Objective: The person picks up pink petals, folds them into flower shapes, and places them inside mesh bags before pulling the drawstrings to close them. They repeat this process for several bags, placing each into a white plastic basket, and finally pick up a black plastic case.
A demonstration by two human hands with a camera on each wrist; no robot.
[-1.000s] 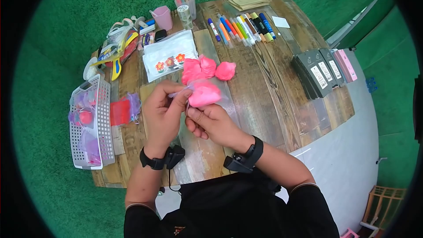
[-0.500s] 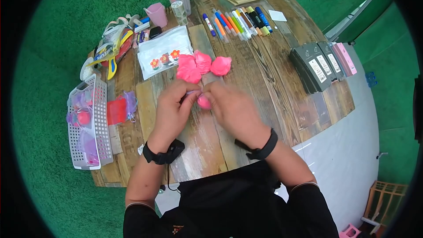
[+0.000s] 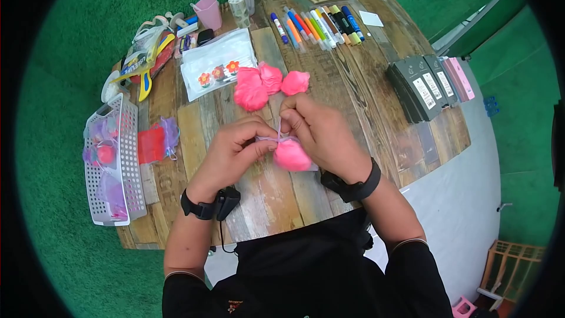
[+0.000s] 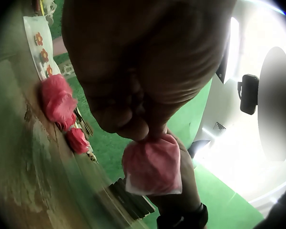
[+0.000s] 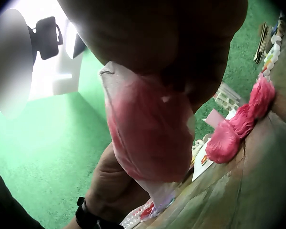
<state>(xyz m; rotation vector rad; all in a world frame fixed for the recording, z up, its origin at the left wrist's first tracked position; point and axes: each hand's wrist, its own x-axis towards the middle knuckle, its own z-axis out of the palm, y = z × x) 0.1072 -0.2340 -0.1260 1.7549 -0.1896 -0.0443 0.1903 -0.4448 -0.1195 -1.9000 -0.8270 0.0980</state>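
A sheer organza drawstring bag [image 3: 292,156] with a soft pink bundle inside is between the two hands, above the table. My left hand [image 3: 235,148] pinches the gathered neck of the bag between thumb and fingers. With thumb and index finger, my right hand [image 3: 322,132] pinches the pale purple drawstring [image 3: 279,128], which runs upward from the neck. The left wrist view shows the bag's filled end [image 4: 152,164] hanging below the fingers. Just beyond the hands lie several crumpled pink bundles [image 3: 253,91] on the table.
At the left stand a white perforated basket [image 3: 141,179] of filled bags and a red bag [image 3: 151,145]. Farther back are a flower-printed white pouch [image 3: 215,62], a pink cup [image 3: 209,13] and a row of markers [image 3: 318,26]. Black boxes [image 3: 412,91] stand at the right.
The bag has turned from beyond the fingers to their near right side. My right hand has swung from below the bag's neck to above it, drawing the string up.
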